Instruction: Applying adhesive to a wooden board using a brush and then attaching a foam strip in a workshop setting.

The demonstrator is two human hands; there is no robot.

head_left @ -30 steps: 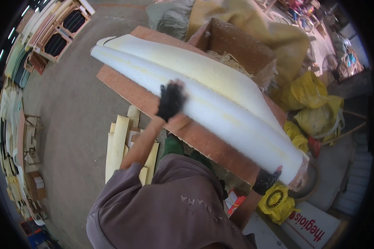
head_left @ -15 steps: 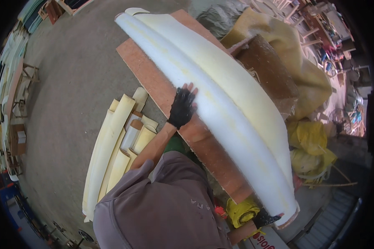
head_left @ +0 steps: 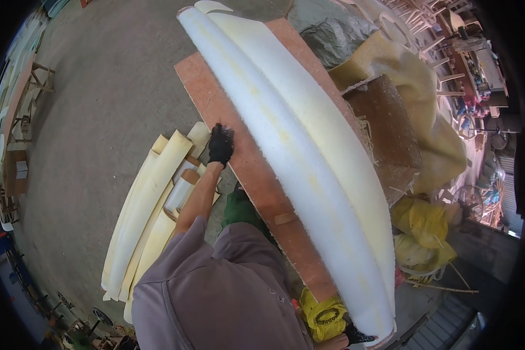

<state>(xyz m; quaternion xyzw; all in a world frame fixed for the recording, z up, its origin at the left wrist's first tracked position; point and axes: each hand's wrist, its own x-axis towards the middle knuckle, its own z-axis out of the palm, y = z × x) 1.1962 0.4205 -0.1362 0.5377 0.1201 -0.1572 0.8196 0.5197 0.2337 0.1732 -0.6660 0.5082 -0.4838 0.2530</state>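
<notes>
A long, curved foam piece (head_left: pixel 309 175), with a white fuzzy band and a pale yellow flank, lies lengthwise over a reddish-brown board (head_left: pixel 239 149). My left hand (head_left: pixel 220 146), in a black fingerless glove, is at the board's left edge, apart from the foam. Its fingers are dark and smeared, so their pose is unclear. At the near end of the foam piece, my right hand (head_left: pixel 359 335), also black-gloved, has its fingers against the lower edge and appears to hold it there. Part of that hand is hidden.
Several pale yellow curved foam pieces (head_left: pixel 149 198) lie stacked on the floor at left. A brown box (head_left: pixel 385 128) and draped tan sheet (head_left: pixel 431 116) stand beyond the board. Yellow bags (head_left: pixel 420 221) lie at right, and a yellow bundle (head_left: pixel 324 315) is near my right hand.
My left hand has come off the foam's white surface and moved left to the board's edge. My right hand stays at the foam's near end as the view shifts.
</notes>
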